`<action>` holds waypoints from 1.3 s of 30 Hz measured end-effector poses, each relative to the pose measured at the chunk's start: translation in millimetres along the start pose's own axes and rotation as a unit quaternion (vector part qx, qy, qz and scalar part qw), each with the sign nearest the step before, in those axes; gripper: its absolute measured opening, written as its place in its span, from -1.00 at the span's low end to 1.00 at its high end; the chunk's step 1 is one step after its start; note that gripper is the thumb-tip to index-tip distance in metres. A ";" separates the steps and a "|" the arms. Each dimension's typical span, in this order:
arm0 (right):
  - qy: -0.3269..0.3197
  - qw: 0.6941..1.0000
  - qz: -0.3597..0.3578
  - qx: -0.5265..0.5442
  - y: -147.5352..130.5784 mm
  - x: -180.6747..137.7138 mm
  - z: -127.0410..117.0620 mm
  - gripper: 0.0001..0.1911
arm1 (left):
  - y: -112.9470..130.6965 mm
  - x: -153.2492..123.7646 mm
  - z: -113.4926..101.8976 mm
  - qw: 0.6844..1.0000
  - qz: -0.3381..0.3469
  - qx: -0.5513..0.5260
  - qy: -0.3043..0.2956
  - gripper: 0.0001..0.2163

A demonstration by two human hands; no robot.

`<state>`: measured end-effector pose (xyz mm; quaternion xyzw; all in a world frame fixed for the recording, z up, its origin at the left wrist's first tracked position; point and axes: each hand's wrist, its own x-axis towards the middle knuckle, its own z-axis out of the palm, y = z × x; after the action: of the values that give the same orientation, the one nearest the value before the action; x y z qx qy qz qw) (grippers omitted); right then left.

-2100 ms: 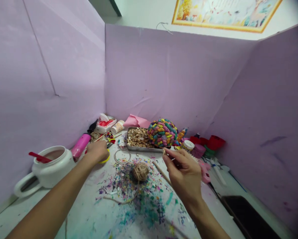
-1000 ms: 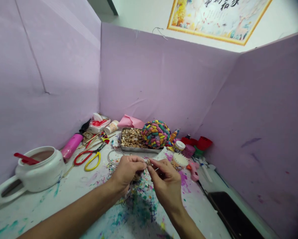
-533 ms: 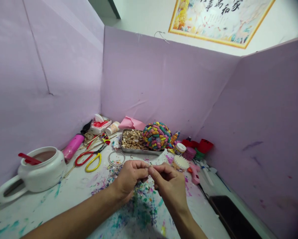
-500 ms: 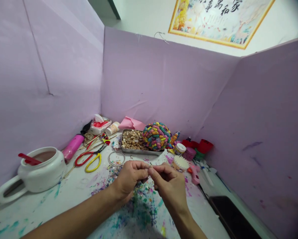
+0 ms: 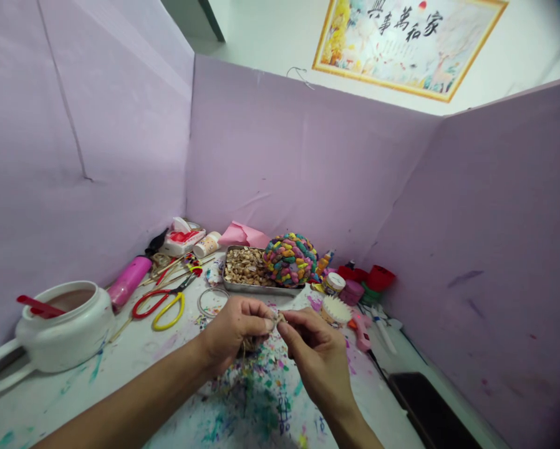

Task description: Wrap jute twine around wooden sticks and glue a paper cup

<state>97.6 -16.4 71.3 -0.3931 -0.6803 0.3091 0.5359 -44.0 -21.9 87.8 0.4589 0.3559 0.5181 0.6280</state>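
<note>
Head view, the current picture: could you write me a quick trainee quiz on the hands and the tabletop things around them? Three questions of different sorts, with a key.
1. What colours are the two handle loops of the scissors?
2. The red stick-like piece pokes out of: a) the metal tray; b) the white pot; c) the tissue pack.
3. True or false: the fingertips of the left hand and right hand are close together at a small tan piece.

Key: 1. One red, one yellow. 2. b. 3. True.
</note>
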 end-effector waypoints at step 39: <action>0.091 0.822 0.393 0.403 47.6 -17.4 -5.9 -0.73 | -23.1 42.0 -101.2 0.653 -0.047 0.755 0.045 -0.84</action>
<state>115.1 -7.7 24.1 -0.4021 -0.2314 0.7029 0.5391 -121.1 39.2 34.2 0.7336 0.6730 0.0602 0.0723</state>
